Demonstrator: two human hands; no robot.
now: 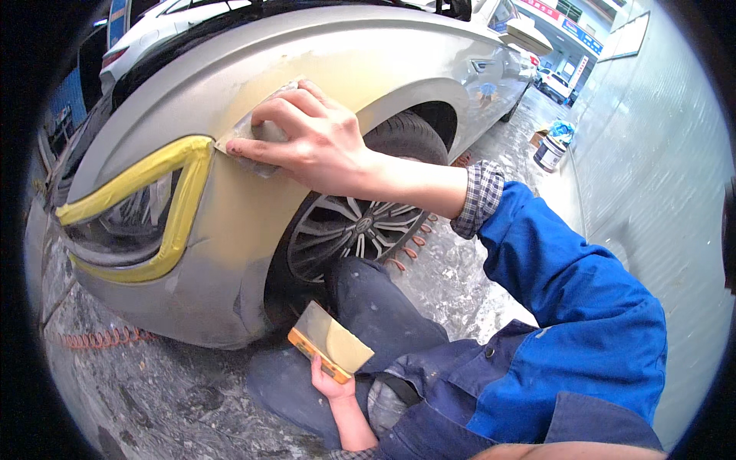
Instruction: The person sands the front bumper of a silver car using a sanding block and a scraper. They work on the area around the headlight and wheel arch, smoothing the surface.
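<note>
A silver car, its front corner nearest, takes up most of the view, with a pale ribbed wall along the right. Both stand on a blotchy grey floor. The person, in a blue jacket, is low beside the front wheel, one dark-trousered knee just before the tyre. A broad beige coating covers the fender between the headlight and the wheel arch, spreading upward toward the hood. Yellow masking tape frames the dark headlight. A reddish coiled hose lies on the floor by the car's front end. Farther back, near the floor's wall-side edge, stands a bucket with crumpled blue plastic beside it.

The right hand reaches across to the fender near the headlight's upper corner, its grip pinching a thin greyish spreader held flat against the beige surface, thumb on the near side. Low before the knee, the left hand has its grip closed around the lower edge of an orange-edged board, tilted, with cream putty on its face.
</note>
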